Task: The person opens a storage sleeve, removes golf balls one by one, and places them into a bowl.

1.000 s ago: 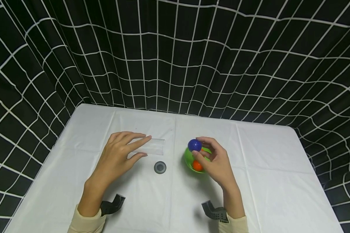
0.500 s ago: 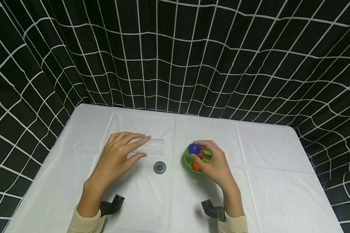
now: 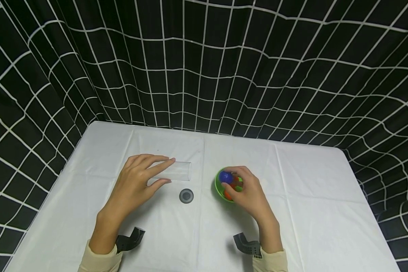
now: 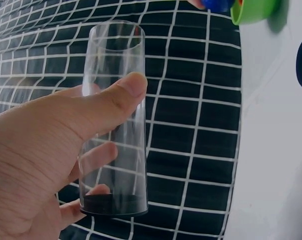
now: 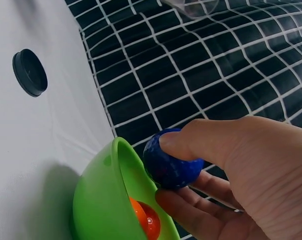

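Observation:
My left hand [image 3: 134, 181] grips a clear plastic tube [image 3: 181, 171], thumb on one side and fingers on the other. In the left wrist view, the tube's far end is open and its near end has a dark base [image 4: 115, 204]. My right hand [image 3: 249, 192] pinches a blue ball [image 3: 226, 177] between thumb and fingers. That ball is just above the rim of a green bowl [image 5: 95, 200], where orange balls [image 5: 152, 222] lie. Fingers partly hide the bowl's inside in the head view.
A round dark grey cap [image 3: 186, 196] lies on the white-covered table [image 3: 326, 219] between the hands, nearer the tube. Behind and beside the table hangs a black curtain with a white grid [image 3: 204, 68]. Each wrist carries a dark camera mount [image 3: 130, 240].
My right hand has lowered the blue ball a little toward the green bowl, still pinching it. The left hand and the tube have stayed almost still.

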The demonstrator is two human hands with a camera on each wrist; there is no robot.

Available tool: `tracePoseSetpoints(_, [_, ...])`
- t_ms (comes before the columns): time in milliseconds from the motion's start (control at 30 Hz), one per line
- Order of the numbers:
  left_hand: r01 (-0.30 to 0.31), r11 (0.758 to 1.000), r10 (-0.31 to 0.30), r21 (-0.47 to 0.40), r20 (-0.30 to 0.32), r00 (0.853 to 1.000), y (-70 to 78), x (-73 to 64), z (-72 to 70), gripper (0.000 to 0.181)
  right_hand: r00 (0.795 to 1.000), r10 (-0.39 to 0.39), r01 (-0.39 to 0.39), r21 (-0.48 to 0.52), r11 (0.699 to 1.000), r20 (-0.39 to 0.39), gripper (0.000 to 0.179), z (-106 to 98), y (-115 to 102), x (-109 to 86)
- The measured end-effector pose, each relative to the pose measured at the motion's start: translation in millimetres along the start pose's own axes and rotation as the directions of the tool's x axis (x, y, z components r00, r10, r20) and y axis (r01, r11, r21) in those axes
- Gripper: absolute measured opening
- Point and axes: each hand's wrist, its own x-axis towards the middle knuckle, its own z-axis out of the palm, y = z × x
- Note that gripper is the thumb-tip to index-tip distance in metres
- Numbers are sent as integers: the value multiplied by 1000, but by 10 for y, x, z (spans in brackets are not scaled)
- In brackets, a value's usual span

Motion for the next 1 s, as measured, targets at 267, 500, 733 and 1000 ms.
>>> tracePoseSetpoints(267, [-3, 1000, 3, -3, 3, 1000, 4, 17, 8, 53, 1000, -9, 9, -33, 999, 14, 38, -14, 35, 6])
tracePoseSetpoints(500, [-7, 1000, 7, 0, 4, 1000, 1, 36, 26, 53, 1000, -11, 8, -100, 995, -26, 33, -80, 24, 8])
tracePoseSetpoints(733, [7, 1000, -7, -14, 17, 1000, 6, 10, 46, 53, 999, -28, 25, -74, 997, -34, 29, -82, 19, -8])
tracePoseSetpoints(1000, [35, 999, -34, -24, 24, 999, -16, -2, 77, 55, 998, -45, 42, -65, 997, -45, 26, -92, -19, 7])
